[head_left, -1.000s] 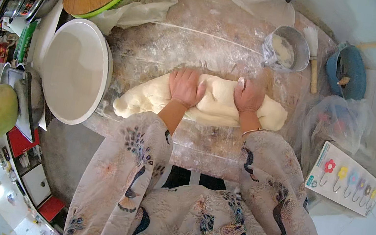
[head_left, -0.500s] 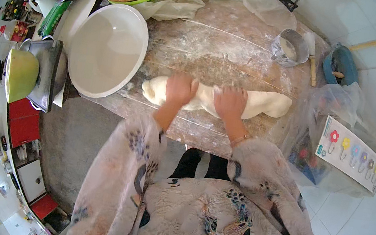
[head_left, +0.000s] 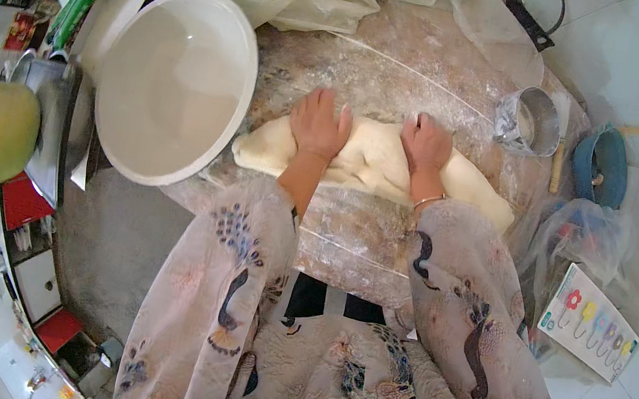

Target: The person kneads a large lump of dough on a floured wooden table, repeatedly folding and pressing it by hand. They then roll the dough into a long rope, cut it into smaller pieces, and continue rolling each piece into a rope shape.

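Note:
A long, thick piece of pale dough [head_left: 373, 158] lies across the floured wooden board [head_left: 411, 54] in front of me. My left hand [head_left: 320, 124] presses on the dough's left half, its fingers bent over the far edge and the thumb toward the middle. On the right half, my right hand [head_left: 427, 146] bears down the same way, fingers curled over the far side. Between the hands the dough shows a dent and folds. Both fingertips are partly hidden.
At left stands a large white basin [head_left: 173, 90], close to the dough's left end. A clear measuring cup [head_left: 529, 120], a wooden handle [head_left: 558, 165] and a blue-grey container [head_left: 600, 166] are at right, near a card of flower hooks [head_left: 591, 321]. Crumpled plastic sheeting [head_left: 309, 12] lines the far edge.
My hands have spread slightly apart, and the dough looks wider and flatter, bulging between them. The view has shifted, so the surroundings sit differently in it.

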Demonstrator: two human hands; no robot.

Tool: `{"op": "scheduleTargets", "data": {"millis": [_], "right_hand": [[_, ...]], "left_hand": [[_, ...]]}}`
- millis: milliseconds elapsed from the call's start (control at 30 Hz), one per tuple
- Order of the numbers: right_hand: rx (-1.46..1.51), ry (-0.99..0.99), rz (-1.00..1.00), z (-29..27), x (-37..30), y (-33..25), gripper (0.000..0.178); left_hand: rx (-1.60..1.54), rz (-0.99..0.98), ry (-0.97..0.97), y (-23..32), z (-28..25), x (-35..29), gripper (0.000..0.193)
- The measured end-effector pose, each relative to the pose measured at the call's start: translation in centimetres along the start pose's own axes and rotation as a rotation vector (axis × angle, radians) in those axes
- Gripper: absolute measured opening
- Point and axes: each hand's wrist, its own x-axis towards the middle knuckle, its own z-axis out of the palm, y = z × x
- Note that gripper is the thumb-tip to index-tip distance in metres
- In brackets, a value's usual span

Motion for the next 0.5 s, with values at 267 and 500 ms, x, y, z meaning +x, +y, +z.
{"op": "scheduleTargets", "data": {"millis": [267,500], "right_hand": [[0.268,-0.291,0.283,-2.9,-0.2,-1.7,0.052],[0.086,-0.081,-0.449,-2.6,-16.8,-7.4,0.051]], "left_hand": [[0.042,0.037,-0.485,0.2,-9.5,-3.1,0.032],[-0.011,-0.050,-0.212,-6.2,-12.0,-14.1,0.034]]}}
